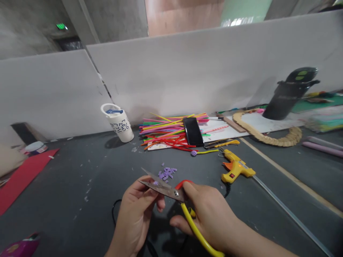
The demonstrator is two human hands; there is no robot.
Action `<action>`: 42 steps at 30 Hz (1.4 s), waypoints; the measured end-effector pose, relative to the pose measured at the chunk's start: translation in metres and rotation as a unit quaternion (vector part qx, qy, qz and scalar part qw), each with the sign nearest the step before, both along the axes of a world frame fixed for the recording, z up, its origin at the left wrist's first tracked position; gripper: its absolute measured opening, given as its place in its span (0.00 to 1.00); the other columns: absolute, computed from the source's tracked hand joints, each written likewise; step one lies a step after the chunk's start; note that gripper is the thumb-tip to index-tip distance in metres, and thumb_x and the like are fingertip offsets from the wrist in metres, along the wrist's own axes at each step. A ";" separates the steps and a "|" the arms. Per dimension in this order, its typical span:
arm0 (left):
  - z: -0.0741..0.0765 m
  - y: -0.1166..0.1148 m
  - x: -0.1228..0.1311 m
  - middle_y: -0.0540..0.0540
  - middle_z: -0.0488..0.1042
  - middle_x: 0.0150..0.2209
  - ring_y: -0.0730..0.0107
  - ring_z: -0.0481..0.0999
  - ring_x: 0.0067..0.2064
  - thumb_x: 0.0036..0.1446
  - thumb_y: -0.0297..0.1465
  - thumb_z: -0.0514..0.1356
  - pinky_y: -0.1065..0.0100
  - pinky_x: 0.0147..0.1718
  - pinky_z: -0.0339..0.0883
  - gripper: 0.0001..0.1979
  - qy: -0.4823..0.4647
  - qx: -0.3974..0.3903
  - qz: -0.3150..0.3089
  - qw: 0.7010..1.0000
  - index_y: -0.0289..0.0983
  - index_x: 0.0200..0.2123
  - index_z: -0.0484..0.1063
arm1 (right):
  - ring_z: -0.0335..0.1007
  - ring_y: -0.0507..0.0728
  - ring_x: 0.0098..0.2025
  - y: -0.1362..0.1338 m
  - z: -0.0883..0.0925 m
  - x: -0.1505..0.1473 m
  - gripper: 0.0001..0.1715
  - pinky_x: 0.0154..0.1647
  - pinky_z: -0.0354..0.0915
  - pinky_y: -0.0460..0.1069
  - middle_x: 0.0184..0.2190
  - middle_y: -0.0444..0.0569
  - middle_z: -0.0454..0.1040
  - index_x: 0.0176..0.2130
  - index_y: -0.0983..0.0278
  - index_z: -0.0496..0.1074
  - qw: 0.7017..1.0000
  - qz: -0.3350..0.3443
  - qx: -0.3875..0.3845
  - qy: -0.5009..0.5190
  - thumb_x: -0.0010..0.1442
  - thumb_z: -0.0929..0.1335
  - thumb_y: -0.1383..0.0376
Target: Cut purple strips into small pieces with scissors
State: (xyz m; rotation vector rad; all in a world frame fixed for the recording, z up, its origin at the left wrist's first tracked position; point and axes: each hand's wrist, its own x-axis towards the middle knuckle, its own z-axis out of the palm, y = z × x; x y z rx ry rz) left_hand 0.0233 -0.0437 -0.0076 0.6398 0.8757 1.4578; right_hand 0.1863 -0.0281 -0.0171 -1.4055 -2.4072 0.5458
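Note:
My right hand (209, 214) grips scissors (171, 191) with red and yellow handles; their blades are open and point left. My left hand (138, 210) is pinched just under the blade tips, with a small purple piece (155, 183) at its fingertips. Just beyond the blades, a little heap of several purple cut bits (166, 173) lies on the dark grey table (80, 185).
A yellow glue gun (235, 169) lies right of the hands, its black cord trailing near. Behind are a pile of coloured sticks (166, 134), a black phone (193, 131), a white cup (119, 123), a black flask (291, 92), a tan curved strip (268, 137) and red sheet (18, 178).

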 end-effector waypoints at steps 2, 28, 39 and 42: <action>0.000 0.000 0.000 0.52 0.73 0.20 0.79 0.69 0.18 0.41 0.24 0.68 0.81 0.17 0.63 0.05 -0.005 -0.003 0.003 1.000 0.36 0.25 0.76 | 0.67 0.59 0.27 -0.001 -0.001 0.000 0.31 0.25 0.53 0.47 0.27 0.49 0.71 0.32 0.64 0.64 1.000 -0.005 0.008 0.001 0.47 0.64 0.39; 0.000 -0.007 0.012 0.51 0.75 0.22 0.76 0.71 0.22 0.43 0.19 0.63 0.77 0.22 0.65 0.07 0.017 0.013 0.047 0.999 0.36 0.25 0.75 | 0.69 0.63 0.31 -0.005 -0.005 -0.003 0.36 0.30 0.59 0.52 0.27 0.51 0.71 0.35 0.64 0.64 0.999 -0.028 -0.001 0.025 0.46 0.62 0.36; 0.001 -0.007 0.013 0.50 0.75 0.21 0.75 0.71 0.21 0.41 0.22 0.65 0.75 0.22 0.66 0.05 0.033 0.001 0.050 0.998 0.36 0.24 0.74 | 0.70 0.63 0.30 -0.006 -0.005 -0.003 0.37 0.29 0.59 0.50 0.27 0.52 0.73 0.35 0.65 0.65 0.999 -0.030 0.003 0.010 0.46 0.61 0.35; 0.002 -0.007 0.013 0.50 0.75 0.21 0.75 0.72 0.21 0.41 0.23 0.66 0.75 0.22 0.66 0.04 0.040 -0.011 0.057 0.998 0.35 0.24 0.74 | 0.71 0.64 0.30 -0.006 -0.006 -0.003 0.38 0.29 0.59 0.51 0.27 0.53 0.73 0.35 0.65 0.65 0.999 -0.031 0.004 -0.003 0.47 0.60 0.35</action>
